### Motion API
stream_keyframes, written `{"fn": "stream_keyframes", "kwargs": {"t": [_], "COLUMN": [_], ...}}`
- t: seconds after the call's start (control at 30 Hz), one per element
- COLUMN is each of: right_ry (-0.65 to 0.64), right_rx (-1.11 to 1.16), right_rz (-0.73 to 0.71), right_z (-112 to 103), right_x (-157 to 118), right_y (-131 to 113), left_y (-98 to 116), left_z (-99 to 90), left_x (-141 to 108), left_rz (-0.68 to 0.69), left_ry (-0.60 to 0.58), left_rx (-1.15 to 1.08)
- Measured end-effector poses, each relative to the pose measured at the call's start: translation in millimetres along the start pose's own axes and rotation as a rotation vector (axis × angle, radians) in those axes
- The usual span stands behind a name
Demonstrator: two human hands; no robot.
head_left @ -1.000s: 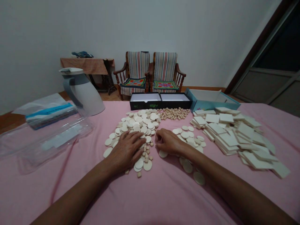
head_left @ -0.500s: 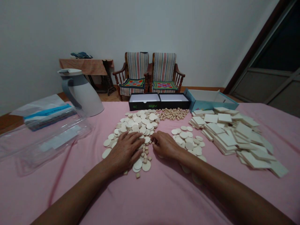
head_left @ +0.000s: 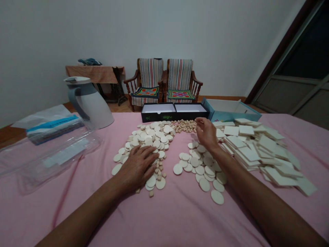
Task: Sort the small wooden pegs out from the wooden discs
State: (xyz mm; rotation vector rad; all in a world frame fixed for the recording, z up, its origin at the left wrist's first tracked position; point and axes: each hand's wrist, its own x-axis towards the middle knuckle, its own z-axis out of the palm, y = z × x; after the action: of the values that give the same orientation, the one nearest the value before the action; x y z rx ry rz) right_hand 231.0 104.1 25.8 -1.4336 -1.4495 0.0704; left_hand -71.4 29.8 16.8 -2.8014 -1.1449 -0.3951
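Across the creased pink cloth [head_left: 177, 212], a loose heap of thin, cream-coloured round wooden discs [head_left: 151, 132] spreads left of the middle; the bare left hand [head_left: 137, 166] lies palm down on its near part, fingers slightly spread over the discs. Beside the left thumb runs a short trail of small tan wooden cubes [head_left: 159, 168]; a few discs lie next to them, on the near side.

Farther off, the bare right hand [head_left: 206, 133] is at the right end of a low heap of small tan wooden pieces [head_left: 184, 126]; its fingers are bent, the tips close to the outermost pieces — whether they pinch one, I cannot tell. Nearer than this hand, and partly hidden by the forearm, lies a second, flatter group of cream round discs [head_left: 199, 169]; right of the forearm sprawls a pile of square cream wooden tiles [head_left: 248, 151].

Just behind the heaps stand a long black two-compartment box with a white interior [head_left: 157, 118] and, near its right end, an open light-blue box [head_left: 231, 116].
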Motion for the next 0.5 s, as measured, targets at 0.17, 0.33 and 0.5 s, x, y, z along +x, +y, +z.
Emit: {"fn": "stream_keyframes", "kwargs": {"t": [0.17, 0.33, 0.5], "right_ry": [-0.355, -0.766, -0.688], "right_rx": [0.013, -0.12, -0.266], "right_rz": [-0.05, -0.069, -0.085], "right_z": [10, 27, 37], "right_x": [-23, -66, -88], "right_y": [-30, -65, -80], "left_y": [0, 1, 2], "left_z": [-0.4, -0.9, -3.5], "left_x": [1, 1, 1], "left_rz": [-0.002, 0.006, 0.005], "left_ry": [0.004, 0.014, 0.012], "left_rx": [0.0, -0.01, -0.008]}}
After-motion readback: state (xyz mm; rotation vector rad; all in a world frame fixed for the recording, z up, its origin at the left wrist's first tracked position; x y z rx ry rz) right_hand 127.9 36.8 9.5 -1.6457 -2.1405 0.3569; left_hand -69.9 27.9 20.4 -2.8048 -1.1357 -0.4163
